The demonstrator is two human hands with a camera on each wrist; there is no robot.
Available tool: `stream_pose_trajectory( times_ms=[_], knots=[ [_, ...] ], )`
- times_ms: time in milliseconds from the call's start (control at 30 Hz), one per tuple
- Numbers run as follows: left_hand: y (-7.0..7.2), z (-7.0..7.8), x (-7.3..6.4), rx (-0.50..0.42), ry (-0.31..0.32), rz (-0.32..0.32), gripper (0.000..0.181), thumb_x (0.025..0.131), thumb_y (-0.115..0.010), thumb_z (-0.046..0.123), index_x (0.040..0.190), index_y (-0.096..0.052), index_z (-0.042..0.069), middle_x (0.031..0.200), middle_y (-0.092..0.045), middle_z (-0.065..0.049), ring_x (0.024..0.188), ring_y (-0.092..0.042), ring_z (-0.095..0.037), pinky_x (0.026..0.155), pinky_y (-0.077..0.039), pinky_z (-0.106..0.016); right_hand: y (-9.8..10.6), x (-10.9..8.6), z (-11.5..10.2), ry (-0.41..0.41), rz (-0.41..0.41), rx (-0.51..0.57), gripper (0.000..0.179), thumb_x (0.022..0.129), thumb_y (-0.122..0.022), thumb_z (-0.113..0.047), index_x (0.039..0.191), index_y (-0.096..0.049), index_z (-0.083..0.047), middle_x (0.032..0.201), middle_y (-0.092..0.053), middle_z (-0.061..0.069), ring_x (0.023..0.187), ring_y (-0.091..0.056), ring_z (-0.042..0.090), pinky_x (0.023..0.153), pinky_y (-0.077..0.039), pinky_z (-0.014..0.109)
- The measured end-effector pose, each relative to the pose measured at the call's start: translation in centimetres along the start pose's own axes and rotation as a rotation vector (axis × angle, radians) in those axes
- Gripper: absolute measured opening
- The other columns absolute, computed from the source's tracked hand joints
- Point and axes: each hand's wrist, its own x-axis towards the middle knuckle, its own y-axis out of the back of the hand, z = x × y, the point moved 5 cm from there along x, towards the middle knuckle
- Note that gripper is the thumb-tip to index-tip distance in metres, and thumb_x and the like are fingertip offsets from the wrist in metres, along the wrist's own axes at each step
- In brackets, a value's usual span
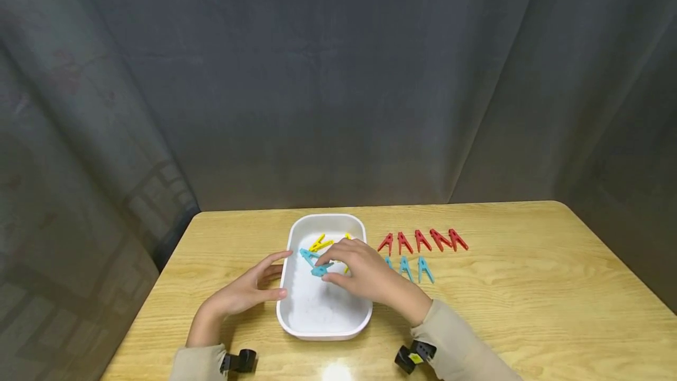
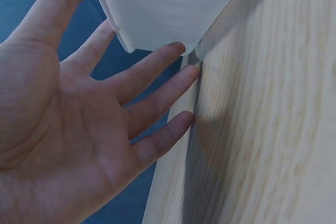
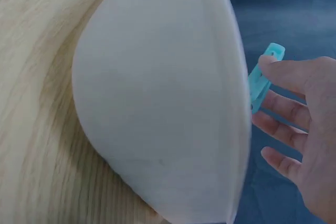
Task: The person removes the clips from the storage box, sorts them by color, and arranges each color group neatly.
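A white plastic tray (image 1: 322, 310) stands on the table, and my right hand (image 1: 365, 272) is over it. Between the thumb and fingers of that hand I pinch a light blue clothespin (image 3: 265, 80), which shows above the tray's rim in the right wrist view. Just behind it, another light blue clothespin (image 1: 307, 256) lies in the tray beside a yellow clothespin (image 1: 319, 244). More yellow is partly hidden behind my right hand. My left hand (image 1: 240, 294) is at the tray's left side, its fingers spread, with thumb and fingertips right at the rim and wall.
To the right of the tray, several red clothespins (image 1: 421, 241) lie in a row on the wooden table (image 1: 508, 298). Nearer to me is a row of light blue clothespins (image 1: 405, 267), the leftmost partly covered by my right hand. A dark curtain (image 1: 328, 104) hangs behind the table.
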Motion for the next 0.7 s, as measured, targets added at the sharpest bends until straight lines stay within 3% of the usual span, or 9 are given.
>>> stream_pose_trajectory(
  times_ms=[200, 433, 700],
  knots=[
    [0.1, 0.1, 0.3, -0.009, -0.011, 0.004, 0.076, 0.095, -0.068, 0.016, 0.156, -0.024, 0.009, 0.152, -0.032, -0.03, 0.138, -0.032, -0.048, 0.106, -0.034, -0.061, 1.6, -1.7, 0.7, -0.01, 0.125, 0.047, 0.023, 0.088, -0.078, -0.025, 0.11, -0.072, -0.021, 0.107, -0.068, -0.013, 0.104, -0.06, 0.011, 0.094, -0.048, 0.037],
    [0.0, 0.1, 0.5, -0.01, 0.003, 0.004, 0.076, 0.095, -0.069, 0.017, 0.157, -0.023, 0.01, 0.153, -0.031, -0.03, 0.139, -0.031, -0.048, 0.107, -0.032, -0.061, 3.3, -4.2, 2.3, -0.105, 0.162, 0.084, 0.023, 0.087, -0.078, -0.024, 0.109, -0.072, -0.024, 0.106, -0.066, -0.016, 0.101, -0.06, 0.007, 0.088, -0.052, 0.036],
    [0.3, 0.2, 0.6, -0.004, -0.004, 0.003, 0.076, 0.095, -0.068, 0.017, 0.156, -0.023, 0.01, 0.154, -0.028, -0.03, 0.139, -0.03, -0.049, 0.108, -0.03, -0.063, 5.1, -6.4, 4.1, -0.216, 0.232, 0.098, 0.027, 0.085, -0.08, -0.019, 0.109, -0.07, -0.025, 0.103, -0.063, -0.017, 0.092, -0.059, 0.014, 0.077, -0.052, 0.036]
  ],
)
